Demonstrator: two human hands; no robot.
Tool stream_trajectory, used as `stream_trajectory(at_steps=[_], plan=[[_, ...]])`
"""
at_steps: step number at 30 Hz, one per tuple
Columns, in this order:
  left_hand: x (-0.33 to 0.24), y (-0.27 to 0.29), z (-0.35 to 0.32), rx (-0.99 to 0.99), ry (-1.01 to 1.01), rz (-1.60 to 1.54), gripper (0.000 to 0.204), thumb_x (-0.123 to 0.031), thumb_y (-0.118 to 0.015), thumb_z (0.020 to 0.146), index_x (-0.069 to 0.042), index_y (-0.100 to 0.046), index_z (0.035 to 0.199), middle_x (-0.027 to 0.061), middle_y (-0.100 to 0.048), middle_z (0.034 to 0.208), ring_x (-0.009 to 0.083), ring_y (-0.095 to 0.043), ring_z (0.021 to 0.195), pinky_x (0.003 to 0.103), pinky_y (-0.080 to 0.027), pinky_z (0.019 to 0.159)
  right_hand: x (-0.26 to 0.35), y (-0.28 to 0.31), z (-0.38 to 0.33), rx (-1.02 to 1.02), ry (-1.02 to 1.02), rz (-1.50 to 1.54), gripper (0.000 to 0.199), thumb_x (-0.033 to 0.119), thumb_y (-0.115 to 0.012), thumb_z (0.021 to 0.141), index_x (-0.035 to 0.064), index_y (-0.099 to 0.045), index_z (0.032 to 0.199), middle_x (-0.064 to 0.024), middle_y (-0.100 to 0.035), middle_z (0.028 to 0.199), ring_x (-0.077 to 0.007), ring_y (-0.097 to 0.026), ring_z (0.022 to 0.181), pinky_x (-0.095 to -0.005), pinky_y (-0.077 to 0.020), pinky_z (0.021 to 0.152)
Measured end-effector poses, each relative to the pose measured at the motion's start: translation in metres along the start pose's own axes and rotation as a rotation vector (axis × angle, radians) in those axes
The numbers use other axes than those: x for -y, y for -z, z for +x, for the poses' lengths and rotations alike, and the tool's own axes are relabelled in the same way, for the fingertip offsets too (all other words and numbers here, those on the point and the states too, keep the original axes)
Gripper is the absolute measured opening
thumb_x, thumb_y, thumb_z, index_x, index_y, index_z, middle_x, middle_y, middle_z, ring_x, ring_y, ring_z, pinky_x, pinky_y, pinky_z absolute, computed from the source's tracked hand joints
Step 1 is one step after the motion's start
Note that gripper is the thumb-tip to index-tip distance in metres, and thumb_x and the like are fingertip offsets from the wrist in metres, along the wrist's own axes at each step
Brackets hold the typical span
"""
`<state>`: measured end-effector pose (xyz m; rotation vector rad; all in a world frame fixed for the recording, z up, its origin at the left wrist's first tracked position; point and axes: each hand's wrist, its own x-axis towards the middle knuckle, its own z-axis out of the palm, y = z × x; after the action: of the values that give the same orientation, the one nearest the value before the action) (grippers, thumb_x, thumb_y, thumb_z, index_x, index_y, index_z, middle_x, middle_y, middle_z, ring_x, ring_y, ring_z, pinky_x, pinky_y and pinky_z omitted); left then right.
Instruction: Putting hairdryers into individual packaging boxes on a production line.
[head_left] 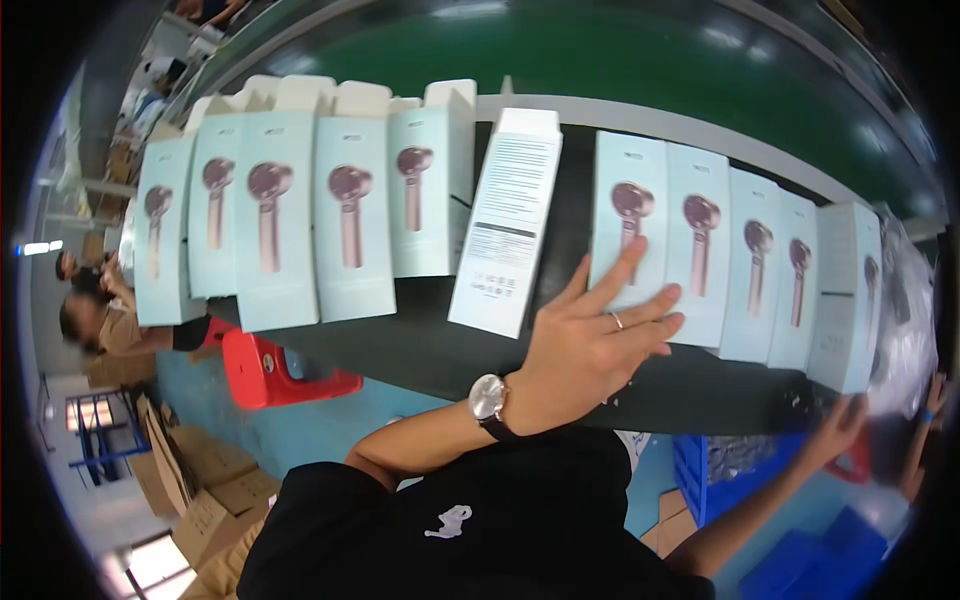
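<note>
Dark counter [450,350] w/ green floor behind, rows of pale-blue cardboard retail boxes [350,215] lying flat. My left hand [590,340] rests open, fingers [625,270] spread, tips on the pale-blue box w/ pink handheld-device print [622,200]. Right hand [840,425] blurred at the counter edge, can't tell grip. Box prob. light, stiff, slick; I'd pinch the long edges.

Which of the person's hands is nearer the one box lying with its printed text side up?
The left hand. It lies just right of the text-side-up box, fingers spread on the neighbouring pale blue box. The right hand is far off, at the row's right end.
</note>
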<state>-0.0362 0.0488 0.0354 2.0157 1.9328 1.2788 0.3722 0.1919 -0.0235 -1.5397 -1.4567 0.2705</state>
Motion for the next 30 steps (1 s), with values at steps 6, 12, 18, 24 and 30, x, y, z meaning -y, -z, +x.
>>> stream_trajectory(at_steps=[6,12,18,24,30], plan=[[-0.02,0.046,0.013,0.034,0.048,0.048,0.042,-0.014,-0.08,0.067,-0.013,-0.069,0.107,0.0083,-0.059,0.126,0.0314,-0.049,0.125,0.053,-0.04,0.097,0.028,-0.044,-0.021,0.033,0.287,-0.246,0.062,0.01,-0.068,0.084,-0.0078,-0.036,0.135,-0.0221,-0.042,0.137,-0.0303,-0.041,0.126,-0.0379,-0.0294,0.107],[0.022,0.076,0.041,0.089,0.4,0.345,0.079,-0.016,-0.074,0.072,-0.011,-0.035,0.14,0.0264,-0.031,0.143,0.0448,-0.037,0.126,0.045,-0.041,0.099,0.05,-0.047,-0.028,-0.084,0.198,-0.136,0.055,0.0,-0.065,0.082,-0.0022,-0.045,0.132,-0.016,-0.049,0.133,-0.0278,-0.046,0.124,-0.0356,-0.0344,0.104],[-0.003,0.078,0.027,0.091,0.516,0.217,0.087,-0.012,-0.076,0.069,-0.012,-0.029,0.143,0.031,-0.027,0.142,0.0478,-0.052,0.107,0.043,-0.049,0.087,0.052,-0.003,-0.037,-0.171,0.474,-0.153,0.056,-0.007,-0.068,0.078,-0.0004,-0.048,0.131,-0.0163,-0.05,0.132,-0.0294,-0.048,0.123,-0.0396,-0.0384,0.104],[-0.024,0.099,0.013,-0.148,0.493,-0.173,0.09,-0.008,-0.077,0.072,-0.003,-0.024,0.144,0.0234,-0.051,0.125,0.0282,-0.056,0.112,0.037,-0.044,0.095,0.096,0.016,-0.033,-0.123,0.332,-0.109,0.064,0.022,-0.074,0.081,-0.0029,-0.04,0.13,-0.0258,-0.049,0.124,-0.0347,-0.054,0.109,-0.0457,-0.0446,0.092],[0.005,0.106,-0.029,-0.048,0.606,-1.499,0.075,-0.016,-0.071,0.077,0.002,-0.033,0.139,0.0128,-0.057,0.12,0.0175,-0.055,0.111,0.03,-0.044,0.093,0.124,0.039,-0.033,0.127,-0.015,-0.255,0.076,0.02,-0.076,0.078,-0.0018,-0.035,0.138,-0.0264,-0.048,0.131,-0.0411,-0.05,0.116,-0.0429,-0.043,0.095]])
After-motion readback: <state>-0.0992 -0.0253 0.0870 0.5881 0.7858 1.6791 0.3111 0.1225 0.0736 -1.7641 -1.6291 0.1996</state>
